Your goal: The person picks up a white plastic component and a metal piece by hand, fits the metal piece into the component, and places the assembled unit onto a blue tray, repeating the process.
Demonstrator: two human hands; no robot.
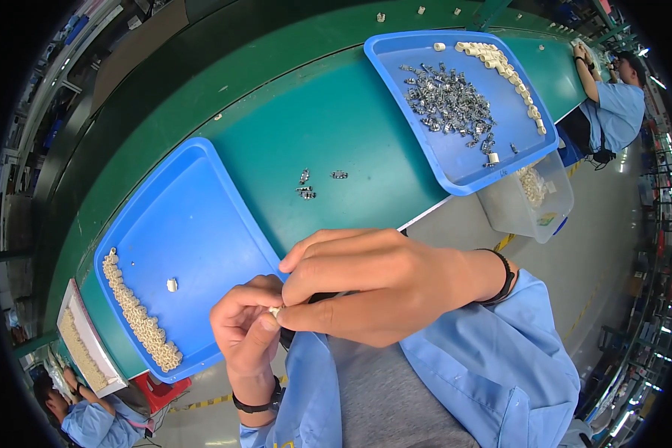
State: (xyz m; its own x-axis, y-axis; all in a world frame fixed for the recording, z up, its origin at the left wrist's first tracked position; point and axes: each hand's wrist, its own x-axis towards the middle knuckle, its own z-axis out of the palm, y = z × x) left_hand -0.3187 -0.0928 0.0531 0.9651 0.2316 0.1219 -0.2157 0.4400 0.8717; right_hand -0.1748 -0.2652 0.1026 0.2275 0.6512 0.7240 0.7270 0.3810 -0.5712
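Close in front of my body, my left hand [248,321] pinches a small cream-coloured plastic piece [275,310] between thumb and fingers. My right hand [369,287] reaches across from the right, its thumb and fingertips closed against the same piece; whether it also holds a metal part is hidden. Beyond my hands, several small silvery metal parts [306,193] lie loose on the green table [313,119]. The blue tray on the left [194,216] has rows of cream pieces [138,321] along its left edge and one lone cream piece [172,284].
Another blue tray [444,179] at the right holds a heap of metal parts [448,101] and a curved row of cream pieces [511,75]. Below it stands a clear plastic bin [530,213]. Co-workers sit at far right [616,112] and lower left [89,422]. A white tray [86,343] lies far left.
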